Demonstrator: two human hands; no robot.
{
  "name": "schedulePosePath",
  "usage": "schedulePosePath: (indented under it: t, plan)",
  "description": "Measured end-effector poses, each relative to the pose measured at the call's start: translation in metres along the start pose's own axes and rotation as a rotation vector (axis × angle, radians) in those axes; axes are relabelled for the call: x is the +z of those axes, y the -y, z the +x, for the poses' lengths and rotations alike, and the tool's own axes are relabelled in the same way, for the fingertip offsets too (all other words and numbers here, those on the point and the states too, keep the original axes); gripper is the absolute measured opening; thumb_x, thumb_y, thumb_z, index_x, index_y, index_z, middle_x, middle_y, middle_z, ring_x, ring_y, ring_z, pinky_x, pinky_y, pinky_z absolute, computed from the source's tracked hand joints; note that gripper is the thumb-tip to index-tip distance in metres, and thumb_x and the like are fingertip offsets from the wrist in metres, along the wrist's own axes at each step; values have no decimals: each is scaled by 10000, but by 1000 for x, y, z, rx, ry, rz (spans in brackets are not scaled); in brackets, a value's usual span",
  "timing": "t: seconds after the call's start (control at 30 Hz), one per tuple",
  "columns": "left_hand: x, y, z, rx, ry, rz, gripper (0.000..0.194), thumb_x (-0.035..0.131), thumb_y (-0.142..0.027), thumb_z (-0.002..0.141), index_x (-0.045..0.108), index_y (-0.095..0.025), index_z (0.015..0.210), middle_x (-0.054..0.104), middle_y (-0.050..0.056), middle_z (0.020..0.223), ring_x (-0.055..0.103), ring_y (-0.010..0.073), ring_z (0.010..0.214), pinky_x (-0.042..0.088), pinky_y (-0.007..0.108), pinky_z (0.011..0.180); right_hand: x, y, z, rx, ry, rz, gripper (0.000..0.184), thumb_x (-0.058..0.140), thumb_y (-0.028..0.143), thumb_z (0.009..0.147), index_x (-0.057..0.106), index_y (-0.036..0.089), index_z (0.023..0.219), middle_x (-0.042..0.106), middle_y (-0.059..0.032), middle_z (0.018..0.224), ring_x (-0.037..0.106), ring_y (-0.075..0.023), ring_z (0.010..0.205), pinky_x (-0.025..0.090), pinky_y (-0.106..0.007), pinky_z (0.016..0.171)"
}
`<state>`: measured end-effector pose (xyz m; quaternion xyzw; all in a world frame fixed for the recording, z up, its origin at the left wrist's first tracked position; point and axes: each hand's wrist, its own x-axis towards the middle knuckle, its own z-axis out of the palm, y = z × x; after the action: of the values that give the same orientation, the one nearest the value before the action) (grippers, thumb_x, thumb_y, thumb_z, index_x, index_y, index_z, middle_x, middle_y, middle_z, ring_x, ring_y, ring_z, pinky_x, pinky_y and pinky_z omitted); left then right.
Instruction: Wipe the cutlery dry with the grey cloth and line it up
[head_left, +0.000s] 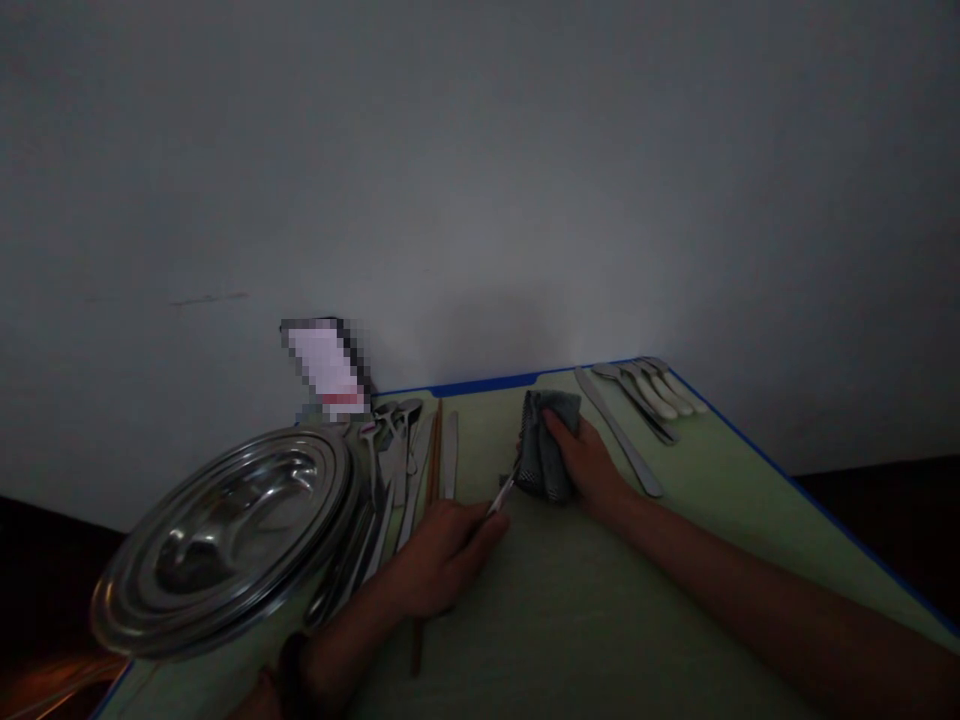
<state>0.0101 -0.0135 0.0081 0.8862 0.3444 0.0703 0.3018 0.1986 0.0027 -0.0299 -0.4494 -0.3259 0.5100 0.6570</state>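
Near the middle of the table my left hand (450, 555) is closed around the handle of a slim metal piece of cutlery (506, 490). Its far end goes into a folded grey-blue cloth (551, 445), so I cannot tell which kind it is. My right hand (589, 460) grips that cloth, thumb on top, around the cutlery's end. To the left of the cloth lie a table knife (449, 455) and a pair of brown chopsticks (434, 450), partly hidden by my left hand and forearm. Another table knife (619, 435) rests to the right of my right hand.
A stack of shiny metal divided plates (225, 535) stands on the left of the pale green table (600, 620). Beside it is a pile of spoons and other cutlery (386, 470). Several white-handled utensils (660, 390) lie at the back right. A blurred-out phone-like device (326, 365) leans against the wall.
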Motion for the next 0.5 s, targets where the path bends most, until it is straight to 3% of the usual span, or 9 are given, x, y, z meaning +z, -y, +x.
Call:
schedulePosePath:
  t: [0.13,0.23,0.37,0.5]
  plan:
    - [2,2,1,-13,-18,25,409,263,-361,915,390,-170,576,325,-57,502,389,80,456,269,191,454,5,7,-4,115,57,51,233,616,364,731,584,199,893,699,-28,732,670,-207,717,543,-336,631]
    - [3,1,0,27,1,99,378,312,-334,899,396,-168,570,315,-61,486,373,73,438,252,194,455,6,9,-3,173,9,140,229,567,403,767,588,203,876,707,-41,784,668,-207,757,546,-341,643]
    - [3,-2,-1,96,29,213,328,375,-288,866,413,-164,565,323,-63,482,347,65,423,246,204,470,3,6,3,141,-136,232,315,480,503,798,586,218,877,703,-48,876,651,-195,855,541,-324,688]
    - [2,-2,-2,121,40,214,315,393,-290,861,431,-160,576,341,-62,495,361,63,437,249,200,476,0,2,4,75,-88,155,301,546,490,760,584,219,887,701,-36,871,643,-192,875,529,-313,717]
